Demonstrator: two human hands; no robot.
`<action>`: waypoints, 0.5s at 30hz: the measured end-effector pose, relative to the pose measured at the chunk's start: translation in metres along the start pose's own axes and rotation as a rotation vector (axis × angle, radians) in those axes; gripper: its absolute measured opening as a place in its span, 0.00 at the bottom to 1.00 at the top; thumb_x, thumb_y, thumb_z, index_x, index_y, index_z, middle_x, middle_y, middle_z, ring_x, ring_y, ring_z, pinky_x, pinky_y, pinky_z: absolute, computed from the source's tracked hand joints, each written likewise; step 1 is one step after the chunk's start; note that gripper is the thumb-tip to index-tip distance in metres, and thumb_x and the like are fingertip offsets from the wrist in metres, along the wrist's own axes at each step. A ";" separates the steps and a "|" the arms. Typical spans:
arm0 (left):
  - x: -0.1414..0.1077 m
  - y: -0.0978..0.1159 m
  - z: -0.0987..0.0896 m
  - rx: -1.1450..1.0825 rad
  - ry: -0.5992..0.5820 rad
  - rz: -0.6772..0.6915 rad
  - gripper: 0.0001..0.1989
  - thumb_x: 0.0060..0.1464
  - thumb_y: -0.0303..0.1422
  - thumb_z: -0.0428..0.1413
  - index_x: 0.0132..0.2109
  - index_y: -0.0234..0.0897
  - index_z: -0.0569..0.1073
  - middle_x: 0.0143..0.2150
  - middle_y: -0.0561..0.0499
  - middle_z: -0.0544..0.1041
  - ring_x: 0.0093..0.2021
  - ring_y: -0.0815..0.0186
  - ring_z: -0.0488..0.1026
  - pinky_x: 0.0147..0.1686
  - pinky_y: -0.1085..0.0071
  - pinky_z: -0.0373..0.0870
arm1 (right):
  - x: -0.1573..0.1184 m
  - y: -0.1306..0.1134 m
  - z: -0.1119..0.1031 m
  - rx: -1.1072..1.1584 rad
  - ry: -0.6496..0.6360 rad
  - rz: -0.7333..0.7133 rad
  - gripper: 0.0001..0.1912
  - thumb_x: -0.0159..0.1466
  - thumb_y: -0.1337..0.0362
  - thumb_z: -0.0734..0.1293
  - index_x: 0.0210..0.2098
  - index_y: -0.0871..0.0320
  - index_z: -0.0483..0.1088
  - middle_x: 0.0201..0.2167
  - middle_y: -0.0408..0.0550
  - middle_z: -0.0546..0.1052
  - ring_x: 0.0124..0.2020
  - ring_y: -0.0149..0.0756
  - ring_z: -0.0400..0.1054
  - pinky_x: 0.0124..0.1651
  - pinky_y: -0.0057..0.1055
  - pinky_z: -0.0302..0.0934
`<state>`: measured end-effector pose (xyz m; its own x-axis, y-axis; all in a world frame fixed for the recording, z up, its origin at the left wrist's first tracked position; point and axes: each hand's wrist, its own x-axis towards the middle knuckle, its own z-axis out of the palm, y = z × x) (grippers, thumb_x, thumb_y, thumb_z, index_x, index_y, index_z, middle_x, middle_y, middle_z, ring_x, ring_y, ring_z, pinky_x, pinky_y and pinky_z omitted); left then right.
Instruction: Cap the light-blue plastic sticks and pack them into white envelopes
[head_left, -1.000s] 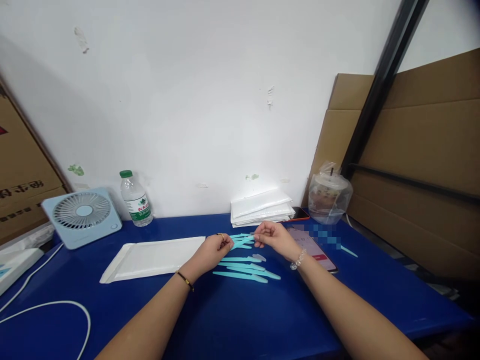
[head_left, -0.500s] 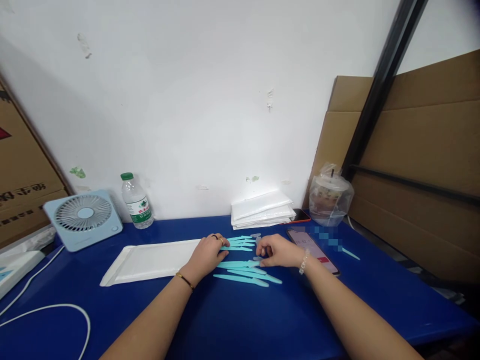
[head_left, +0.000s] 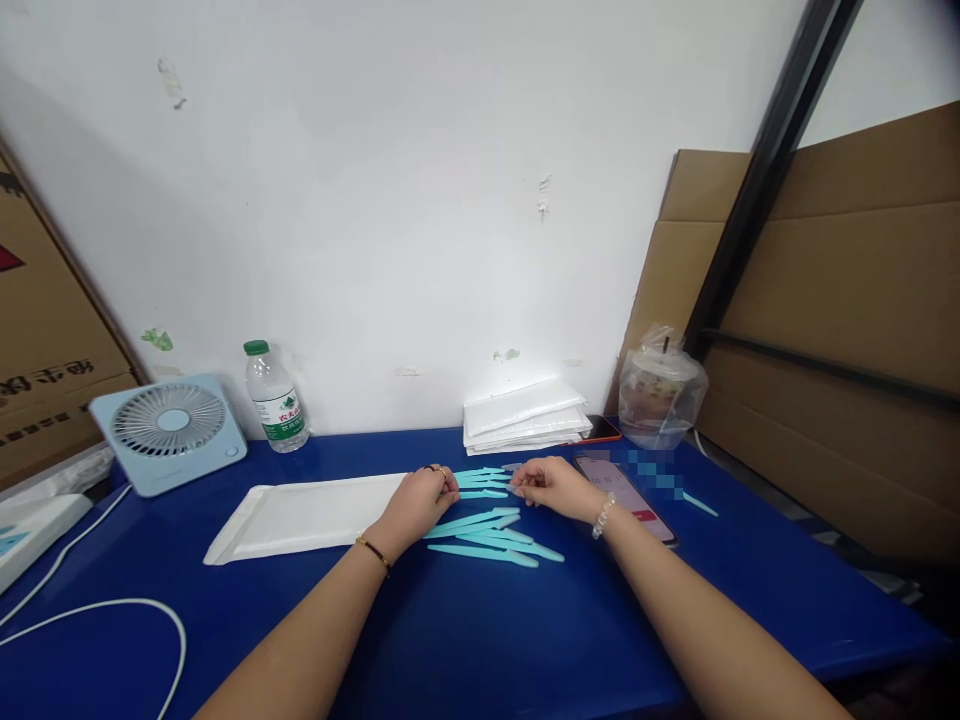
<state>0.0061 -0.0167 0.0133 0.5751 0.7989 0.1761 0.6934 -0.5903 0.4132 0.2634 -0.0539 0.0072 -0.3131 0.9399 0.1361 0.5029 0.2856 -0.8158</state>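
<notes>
In the centre of the frame, the right hand [head_left: 559, 488] has risen from the worktop [head_left: 465, 640], its fingers now pinching what looks like a clear cap [head_left: 515, 488] beside the upper razors [head_left: 484, 494], so that piece seems picked up. The left hand [head_left: 418, 500] has curled; whether its fingers grip anything, I cannot tell. The lower razors [head_left: 480, 552] lie nearer the frame's bottom.

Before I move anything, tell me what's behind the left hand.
From the left, the envelope runs in behind the left hand; on the right, the upper turquoise razors show. The razors' left ends and part of the envelope's right end are covered.
</notes>
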 end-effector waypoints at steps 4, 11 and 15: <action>-0.001 0.002 -0.001 -0.030 0.016 0.002 0.06 0.53 0.34 0.50 0.33 0.38 0.70 0.33 0.50 0.73 0.34 0.64 0.69 0.32 0.72 0.61 | 0.001 -0.001 0.004 0.067 -0.006 0.020 0.14 0.55 0.55 0.68 0.33 0.61 0.74 0.21 0.44 0.73 0.23 0.32 0.68 0.28 0.29 0.64; -0.003 0.008 -0.001 -0.085 0.019 0.008 0.07 0.53 0.35 0.50 0.34 0.38 0.70 0.34 0.49 0.73 0.34 0.65 0.69 0.32 0.72 0.61 | 0.000 -0.005 0.008 0.105 -0.027 0.024 0.15 0.55 0.56 0.68 0.34 0.61 0.73 0.20 0.44 0.73 0.23 0.32 0.68 0.28 0.29 0.64; -0.004 0.013 0.001 -0.151 -0.033 0.018 0.08 0.53 0.37 0.51 0.34 0.38 0.71 0.32 0.51 0.73 0.32 0.66 0.69 0.29 0.73 0.61 | -0.002 -0.010 0.012 0.091 -0.083 0.005 0.13 0.55 0.58 0.68 0.35 0.61 0.74 0.20 0.44 0.73 0.23 0.32 0.69 0.29 0.28 0.64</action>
<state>0.0132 -0.0280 0.0169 0.6026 0.7825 0.1569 0.6107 -0.5786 0.5406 0.2495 -0.0607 0.0084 -0.3780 0.9216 0.0883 0.4310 0.2596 -0.8642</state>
